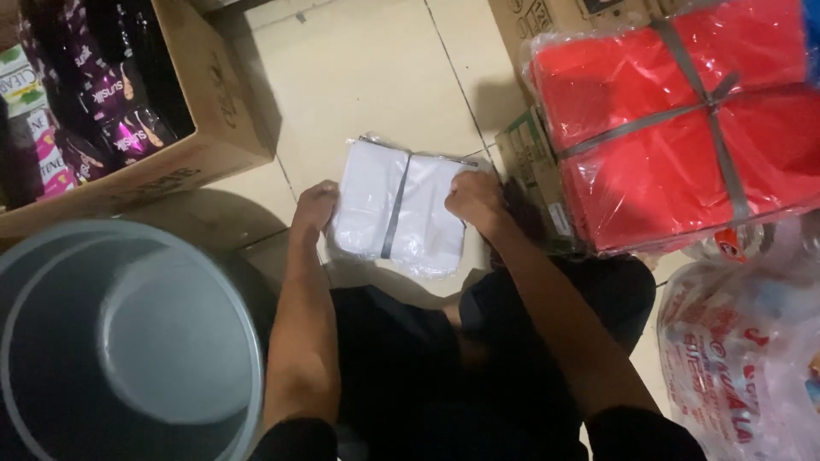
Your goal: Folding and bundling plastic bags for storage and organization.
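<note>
A flat white bundle wrapped in clear plastic [401, 205], with a grey strap down its middle, is held over the tiled floor in front of my knees. My left hand [314, 207] grips its left edge. Gripping the bundle's right edge near the top corner is my right hand [475, 198]. Both forearms reach forward from my dark-clothed lap.
A grey plastic bucket [128, 341] stands at lower left. A cardboard box [205, 128] of dark sachets sits at upper left. A red plastic-wrapped bundle with grey straps [675, 128] rests on boxes at right, above a printed clear bag [743, 358]. Beige floor tiles [367, 77] lie ahead.
</note>
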